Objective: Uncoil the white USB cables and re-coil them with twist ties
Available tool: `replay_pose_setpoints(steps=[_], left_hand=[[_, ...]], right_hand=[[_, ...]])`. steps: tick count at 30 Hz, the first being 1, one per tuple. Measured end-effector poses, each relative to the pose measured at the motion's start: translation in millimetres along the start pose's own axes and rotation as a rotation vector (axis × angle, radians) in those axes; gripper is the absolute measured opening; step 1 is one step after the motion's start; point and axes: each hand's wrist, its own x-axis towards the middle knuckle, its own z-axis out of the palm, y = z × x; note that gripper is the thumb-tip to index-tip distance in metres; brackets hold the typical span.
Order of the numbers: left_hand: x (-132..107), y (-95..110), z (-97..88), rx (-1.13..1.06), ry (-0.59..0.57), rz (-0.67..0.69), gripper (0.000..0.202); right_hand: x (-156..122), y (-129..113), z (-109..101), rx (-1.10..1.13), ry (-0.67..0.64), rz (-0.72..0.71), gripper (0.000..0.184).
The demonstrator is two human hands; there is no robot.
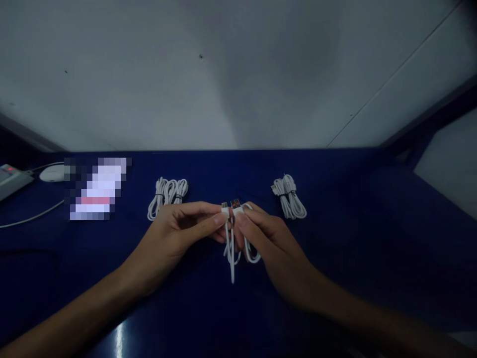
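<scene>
A white USB cable hangs in loops from both hands above the blue table. Between thumb and fingers, my left hand pinches its smaller plug, metal end up. The wider USB plug is pinched by my right hand, its metal end also facing up, right beside the other plug. Some loops of the cable pass behind my right fingers and are partly hidden. Behind my left hand lie coiled, tied white cables, and another tied bundle lies beyond my right hand.
A blue table meets a pale wall at the back. At the left are a pixelated bright phone-like slab, a white mouse-like object and a grey box with a red light. A white cord runs along the left.
</scene>
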Motion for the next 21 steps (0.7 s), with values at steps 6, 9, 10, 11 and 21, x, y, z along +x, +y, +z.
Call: replay_pose_setpoints(steps=[6,9,10,11,21], left_hand=[[-1.8,1.4,0.5,0.017,0.006,0.014,0.017],[-2.3,2.8,1.9,0.037,0.013,0.014,0.014],[-2.5,3.6,2.7,0.04,0.012,0.014,0.013],[-2.7,4.6,3.6,0.041,0.006,0.015,0.012],[-3.5,8.0,5.8,0.074,0.001,0.021,0.018]], right_hand=[[-1.6,1.0,2.3,-0.02,0.035,-0.001,0.048],[-1.9,0.3,1.7,-0.029,0.024,-0.006,0.046],[-1.9,0.1,1.3,-0.033,0.02,-0.009,0.045],[-1.9,-0.1,0.8,-0.037,0.015,-0.006,0.045],[-1.5,0.4,-0.1,-0.038,-0.006,0.008,0.047]])
